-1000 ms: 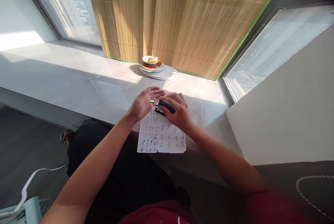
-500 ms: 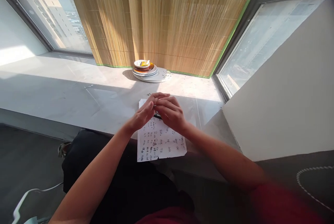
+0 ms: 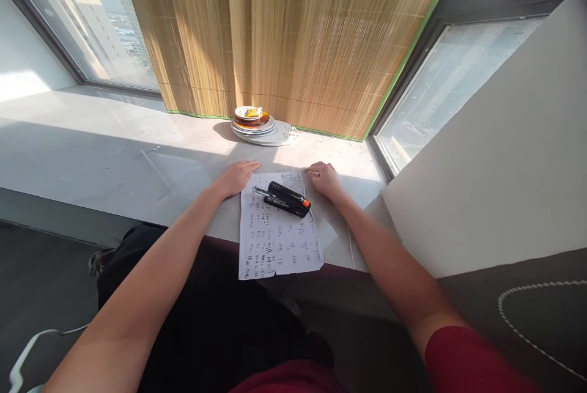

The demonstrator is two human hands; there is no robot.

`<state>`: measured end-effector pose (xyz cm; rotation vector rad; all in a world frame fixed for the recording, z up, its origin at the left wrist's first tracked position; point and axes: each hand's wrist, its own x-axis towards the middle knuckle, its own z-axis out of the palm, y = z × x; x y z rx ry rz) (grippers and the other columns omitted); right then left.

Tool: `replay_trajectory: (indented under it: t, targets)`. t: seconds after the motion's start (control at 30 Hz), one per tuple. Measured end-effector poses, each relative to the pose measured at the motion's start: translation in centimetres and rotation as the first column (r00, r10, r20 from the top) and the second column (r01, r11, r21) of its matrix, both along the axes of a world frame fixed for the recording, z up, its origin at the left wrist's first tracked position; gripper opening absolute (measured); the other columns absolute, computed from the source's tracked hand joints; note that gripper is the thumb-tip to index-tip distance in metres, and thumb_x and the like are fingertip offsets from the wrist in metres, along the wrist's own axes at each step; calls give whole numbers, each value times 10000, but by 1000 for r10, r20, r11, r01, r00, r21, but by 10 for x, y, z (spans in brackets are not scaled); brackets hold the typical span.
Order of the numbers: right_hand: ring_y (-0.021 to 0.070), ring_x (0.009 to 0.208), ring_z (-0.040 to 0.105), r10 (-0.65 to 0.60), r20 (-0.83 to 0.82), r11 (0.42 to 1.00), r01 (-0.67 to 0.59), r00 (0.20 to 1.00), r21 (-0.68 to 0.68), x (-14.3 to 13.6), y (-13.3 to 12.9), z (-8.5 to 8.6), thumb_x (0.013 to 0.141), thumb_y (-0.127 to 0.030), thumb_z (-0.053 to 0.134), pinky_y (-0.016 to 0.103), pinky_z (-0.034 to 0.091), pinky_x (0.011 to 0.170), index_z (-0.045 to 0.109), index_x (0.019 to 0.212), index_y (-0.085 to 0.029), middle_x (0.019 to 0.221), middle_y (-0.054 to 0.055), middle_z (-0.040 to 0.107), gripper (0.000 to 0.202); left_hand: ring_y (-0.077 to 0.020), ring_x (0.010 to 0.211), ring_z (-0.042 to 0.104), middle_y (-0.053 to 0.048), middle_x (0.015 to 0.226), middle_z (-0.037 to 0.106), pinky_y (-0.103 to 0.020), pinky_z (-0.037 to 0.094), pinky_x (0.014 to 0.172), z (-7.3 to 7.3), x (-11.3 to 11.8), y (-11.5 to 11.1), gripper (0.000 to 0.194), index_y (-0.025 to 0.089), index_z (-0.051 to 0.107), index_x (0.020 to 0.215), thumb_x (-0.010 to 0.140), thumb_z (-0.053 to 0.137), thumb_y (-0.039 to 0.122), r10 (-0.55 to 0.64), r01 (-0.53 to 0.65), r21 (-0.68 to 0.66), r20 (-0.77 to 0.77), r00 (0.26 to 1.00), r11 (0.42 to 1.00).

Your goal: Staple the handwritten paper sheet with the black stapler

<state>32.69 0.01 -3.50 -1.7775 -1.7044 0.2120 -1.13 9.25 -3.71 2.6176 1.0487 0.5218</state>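
Note:
A black stapler point(image 3: 288, 198) with an orange spot at one end lies on a sheet of paper point(image 3: 275, 258) covered in handwriting. Its parts are spread apart, and a metal strip sticks out on the left. Neither hand touches the stapler. My left hand point(image 3: 237, 178) rests on the sill by the paper's upper left corner, fingers stretched out and holding nothing. On the other side, by the paper's upper right corner, my right hand point(image 3: 324, 179) rests with its fingers curled together. Whether something small is between those fingertips is hidden.
A stack of plates point(image 3: 254, 124) stands at the back of the sill point(image 3: 183, 164), before a bamboo blind point(image 3: 284, 44). A grey wall point(image 3: 495, 154) rises at the right. A white cable point(image 3: 36, 341) hangs at lower left, and the sill's front edge is near my legs.
My hands were together above the paper, covering most of the stapler. They have moved apart and down to either side of the paper, so the stapler shows fully.

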Motion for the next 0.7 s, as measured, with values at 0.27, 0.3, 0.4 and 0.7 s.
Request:
replay_trajectory:
  t: [0.27,0.3,0.4,0.7]
  targets:
    - [245,902,688,-35,-253,974,90,967,207,-23,-12,12,980,-242,531,429,561,909,830,1068,-225,1142,93,805,312,-298,1096,690,-109,1091,768,-443,541,1007,12,-7,-13,205,208,742,889,911,538,195,183,-186,20,114,976,982]
    - [247,913,686,-4,-264,965,73,965,252,-30,-19,17,1002,-284,528,417,560,877,826,1047,-227,1100,96,804,307,-294,1090,688,-112,1092,764,-434,539,993,12,-8,-15,180,205,714,861,902,540,186,189,-194,14,155,970,981]
    - [238,949,677,209,-249,937,-120,946,329,-53,-41,33,1047,-408,546,368,542,781,808,1075,-240,1082,90,783,313,-251,955,698,-105,1055,768,-392,544,897,13,-7,-22,136,206,663,894,936,535,223,226,-219,-59,332,916,974]
    - [229,954,692,566,-69,824,-560,822,84,-90,-65,30,930,-302,763,364,517,864,716,1192,-227,1095,68,768,276,-165,721,691,-24,842,685,-323,570,721,39,2,-67,336,180,656,1092,858,767,394,263,5,-382,646,717,924]
